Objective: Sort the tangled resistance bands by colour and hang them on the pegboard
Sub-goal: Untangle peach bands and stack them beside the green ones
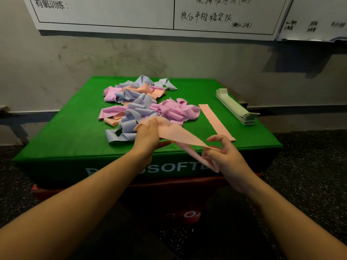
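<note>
Both hands (148, 136) grip (taut) — peach band (180, 135).

Both hands, left hand (148, 136) and right hand (223, 156), hold a peach band (180, 135) above the green box (75, 139).

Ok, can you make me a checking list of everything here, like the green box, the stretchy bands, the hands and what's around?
Surface: green padded box, white lettering on its front.
Job's things: tangled pile of pink, blue and peach bands; green bands stacked neatly at right; one flat peach band beside them.
Clutter: nothing seen.
Grippers: left hand and right hand hold a twisted peach band between them.
Cables: nothing seen.
Surroundings: whiteboard with handwriting on a scuffed wall; dark speckled floor; no pegboard in view.
</note>
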{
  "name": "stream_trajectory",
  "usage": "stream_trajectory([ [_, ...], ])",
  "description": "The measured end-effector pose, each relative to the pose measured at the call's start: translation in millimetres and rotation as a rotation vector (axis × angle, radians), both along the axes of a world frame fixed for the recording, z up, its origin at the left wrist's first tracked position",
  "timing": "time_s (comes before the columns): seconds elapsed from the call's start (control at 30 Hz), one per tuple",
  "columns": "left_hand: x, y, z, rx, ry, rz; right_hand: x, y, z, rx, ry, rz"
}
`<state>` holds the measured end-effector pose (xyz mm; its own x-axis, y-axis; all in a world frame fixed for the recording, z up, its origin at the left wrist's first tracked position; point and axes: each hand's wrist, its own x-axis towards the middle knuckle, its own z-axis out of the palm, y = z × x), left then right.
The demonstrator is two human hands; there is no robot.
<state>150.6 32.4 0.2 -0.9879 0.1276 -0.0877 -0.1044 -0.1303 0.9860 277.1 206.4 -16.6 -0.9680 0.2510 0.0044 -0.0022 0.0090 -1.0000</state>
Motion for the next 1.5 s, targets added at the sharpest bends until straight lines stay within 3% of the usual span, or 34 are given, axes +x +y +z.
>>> stream_trajectory([
  [0.1, -3, 0, 0, 0.072, -0.023, 0.012, 2, 0, 4, -0.083, -0.114, 0.132],
  [0.2, -8, 0, -1, 0.049, -0.037, 0.054, 4, 6, 3, -0.312, -0.103, 0.23],
  [0.3, -13, 0, -1, 0.037, -0.005, 0.066, 6, 10, 5, -0.361, -0.113, 0.271],
  [0.5, -15, 1, -6, 0.121, -0.055, 0.065, 0, 4, -4, -0.04, -0.175, -0.025],
  [0.67, -6, 8, -12, -0.052, 0.087, 0.065, -2, 1, -11, 0.212, -0.016, -0.321],
  [0.93, 3, 17, -25, -0.15, 0.17, 0.055, -11, -10, -8, -0.106, 0.245, -0.442],
  [1.03, 3, 17, -28, -0.141, 0.159, 0.091, -12, -2, -12, 0.018, 0.194, -0.475],
  [1.13, 0, 14, -27, -0.114, 0.135, 0.068, -14, 6, -19, 0.131, 0.073, -0.43],
  [1.3, -5, 10, -17, -0.027, 0.011, 0.077, -13, 14, -15, -0.399, 0.006, -0.177],
  [1.4, -10, 9, -13, -0.017, -0.008, 0.078, -6, 17, -8, -0.505, -0.069, -0.023],
  [1.5, -14, 12, -8, -0.036, 0.01, 0.049, -4, 18, -1, -0.455, -0.164, 0.061],
])
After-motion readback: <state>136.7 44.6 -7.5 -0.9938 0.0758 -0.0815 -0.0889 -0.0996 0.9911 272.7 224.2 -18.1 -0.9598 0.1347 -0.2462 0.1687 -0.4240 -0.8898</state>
